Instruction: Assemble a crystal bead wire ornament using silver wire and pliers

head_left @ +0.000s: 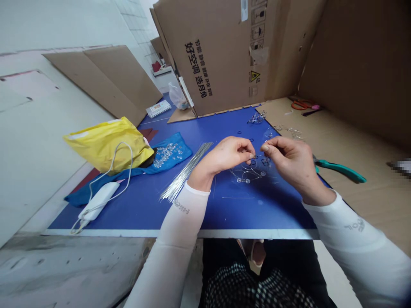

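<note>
My left hand [229, 153] is closed in a pinch above the blue table, its fingertips on a thin bent wire strung with clear beads [243, 181]. The wire curves below the fingertips, close to the tabletop. Facing it, my right hand [290, 164] also pinches with thumb and forefinger; what lies between them is too small to make out. A few small black rings [239, 132] lie just beyond the hands. To the left of my left wrist is a bundle of straight silvery wires [186, 173].
Clear beads [168, 153] lie on a blue cloth [183, 143] by a yellow bag [109, 143]. A white corded device [99, 201] sits front left. Green-handled pliers [342, 170] and orange-handled scissors [302, 104] lie right. Tangled wire pieces [257, 117] lie before a tall cardboard box [221, 55].
</note>
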A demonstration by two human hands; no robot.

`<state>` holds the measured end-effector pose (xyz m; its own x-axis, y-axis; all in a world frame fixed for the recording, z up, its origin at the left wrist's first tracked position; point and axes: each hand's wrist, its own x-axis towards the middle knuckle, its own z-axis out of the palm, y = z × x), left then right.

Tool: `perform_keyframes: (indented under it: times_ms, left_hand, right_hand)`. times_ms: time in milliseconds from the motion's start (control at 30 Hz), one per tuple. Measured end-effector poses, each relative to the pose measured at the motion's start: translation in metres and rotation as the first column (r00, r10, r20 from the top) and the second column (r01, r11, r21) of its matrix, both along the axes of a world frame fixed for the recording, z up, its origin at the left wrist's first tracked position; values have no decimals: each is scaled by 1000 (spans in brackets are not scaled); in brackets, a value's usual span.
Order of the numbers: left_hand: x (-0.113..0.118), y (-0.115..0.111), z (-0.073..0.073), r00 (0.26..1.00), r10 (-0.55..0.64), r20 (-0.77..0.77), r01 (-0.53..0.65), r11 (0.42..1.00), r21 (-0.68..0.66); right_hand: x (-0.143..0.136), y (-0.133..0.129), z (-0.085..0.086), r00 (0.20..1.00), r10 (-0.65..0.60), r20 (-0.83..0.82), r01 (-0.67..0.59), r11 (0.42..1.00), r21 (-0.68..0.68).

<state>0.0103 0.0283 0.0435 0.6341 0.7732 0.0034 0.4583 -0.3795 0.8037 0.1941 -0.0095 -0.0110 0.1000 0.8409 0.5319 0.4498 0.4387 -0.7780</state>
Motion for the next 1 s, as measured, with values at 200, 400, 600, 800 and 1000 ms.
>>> perform_keyframes:
  times_ms: [200, 400, 600, 800, 1000]
  left_hand:
    - [0, 0, 1, 999, 0, 47, 0, 1000, -5]
    - [-1, 0, 3, 999, 26, 40, -24, 999, -46]
    - [-3, 2, 1, 996, 49, 71, -43, 996, -81]
    - [-5, 3, 2, 993, 65, 99, -56, 994, -99]
    - [-10, 3, 10, 971, 145, 190, -109, 976, -187]
  right_hand:
    - [0, 1, 2, 996, 32, -84, -37, 998, -58]
    - [-1, 2, 0, 933, 110, -344, -183, 965, -188]
    - [1, 4, -1, 888, 150, -434, -254, 947, -194]
    - [5, 6, -4, 858, 182, -481, -294, 941, -168]
    - [6, 7, -4, 850, 171, -498, -291, 941, -174]
